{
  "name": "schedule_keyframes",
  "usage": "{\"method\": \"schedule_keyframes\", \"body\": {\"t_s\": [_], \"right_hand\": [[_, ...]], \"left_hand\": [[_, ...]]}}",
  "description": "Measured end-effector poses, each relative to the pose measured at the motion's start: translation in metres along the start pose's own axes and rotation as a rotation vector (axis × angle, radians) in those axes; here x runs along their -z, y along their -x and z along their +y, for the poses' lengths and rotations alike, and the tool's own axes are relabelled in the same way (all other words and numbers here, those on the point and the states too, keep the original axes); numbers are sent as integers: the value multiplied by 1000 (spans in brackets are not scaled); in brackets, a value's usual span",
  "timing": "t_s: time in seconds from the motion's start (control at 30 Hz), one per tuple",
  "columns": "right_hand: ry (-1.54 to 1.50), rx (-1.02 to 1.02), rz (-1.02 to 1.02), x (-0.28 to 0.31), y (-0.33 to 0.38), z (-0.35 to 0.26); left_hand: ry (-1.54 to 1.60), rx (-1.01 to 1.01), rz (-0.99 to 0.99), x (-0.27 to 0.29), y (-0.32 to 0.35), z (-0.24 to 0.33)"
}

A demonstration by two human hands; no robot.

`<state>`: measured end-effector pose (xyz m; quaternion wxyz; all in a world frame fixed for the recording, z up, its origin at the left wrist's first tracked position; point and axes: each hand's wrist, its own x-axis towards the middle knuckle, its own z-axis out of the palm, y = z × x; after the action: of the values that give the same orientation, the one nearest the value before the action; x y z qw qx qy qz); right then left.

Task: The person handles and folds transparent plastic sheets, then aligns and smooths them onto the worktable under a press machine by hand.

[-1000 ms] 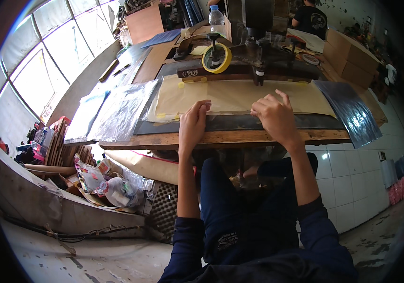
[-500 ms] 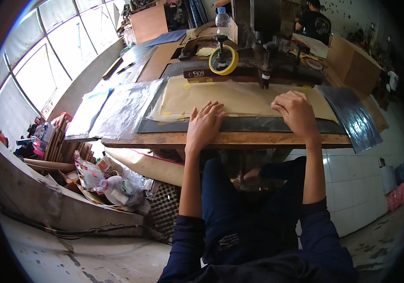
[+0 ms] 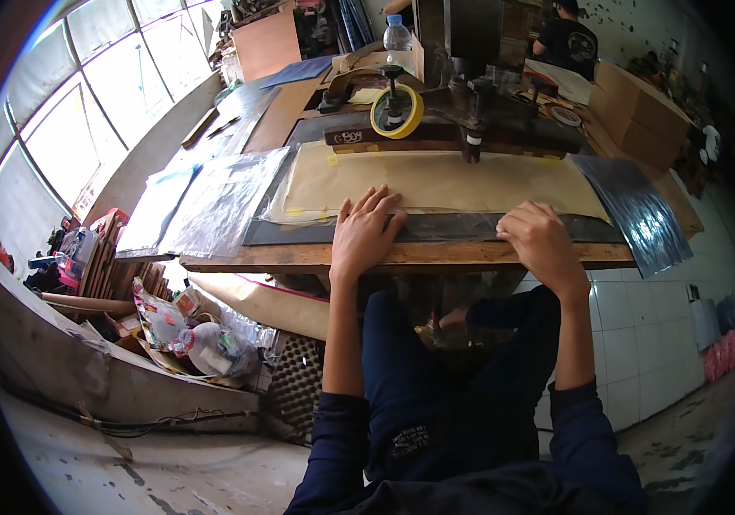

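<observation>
My left hand [image 3: 365, 232] lies open, fingers spread and pressed over the near edge of a long tan paper sheet [image 3: 453, 182]. To its right, my right hand [image 3: 544, 244] is closed in a pinch at the near edge of the black mat [image 3: 299, 232]. Its fingers hold what looks like a thin clear plastic sheet [image 3: 462, 225], faintly visible between the hands. Bits of yellow tape mark the paper's edges. Along the paper's far side runs a dark press bar [image 3: 453, 144] with black knobs, and a yellow tape roll [image 3: 397, 112] hangs on one of them.
Clear plastic bags [image 3: 221, 197] lie left of the mat, and a shiny plastic strip [image 3: 633, 210] hangs over the table's right edge. Farther back are a water bottle [image 3: 397, 39] and a cardboard box [image 3: 642, 112]. A person in black [image 3: 569, 43] is at the far right.
My right hand has moved down off the paper toward the table's near edge, fingers still pinched. My left hand stays on the paper. The whole view has shifted slightly.
</observation>
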<state>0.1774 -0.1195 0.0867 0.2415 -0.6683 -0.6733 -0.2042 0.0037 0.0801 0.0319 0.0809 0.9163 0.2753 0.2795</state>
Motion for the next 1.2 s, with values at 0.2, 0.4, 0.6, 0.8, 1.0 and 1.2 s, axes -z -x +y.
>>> {"method": "schedule_keyframes", "body": {"t_s": [0.2, 0.4, 0.6, 0.8, 1.0, 1.2], "right_hand": [[-23, -19, -30, 9, 12, 1], [-72, -41, -24, 16, 19, 11], [-339, 17, -93, 43, 26, 0], [-466, 189, -314, 31, 24, -7], [-239, -242, -314, -5, -14, 66], [-213, -322, -343, -34, -18, 115]], "left_hand": [[17, 0, 24, -1, 0, -5], [69, 14, 28, -2, -3, -3], [43, 8, 36, 0, -2, -2], [114, 52, 0, 0, -2, -5], [-17, -5, 41, 2, 1, -3], [341, -68, -15, 7, -9, 10]]}}
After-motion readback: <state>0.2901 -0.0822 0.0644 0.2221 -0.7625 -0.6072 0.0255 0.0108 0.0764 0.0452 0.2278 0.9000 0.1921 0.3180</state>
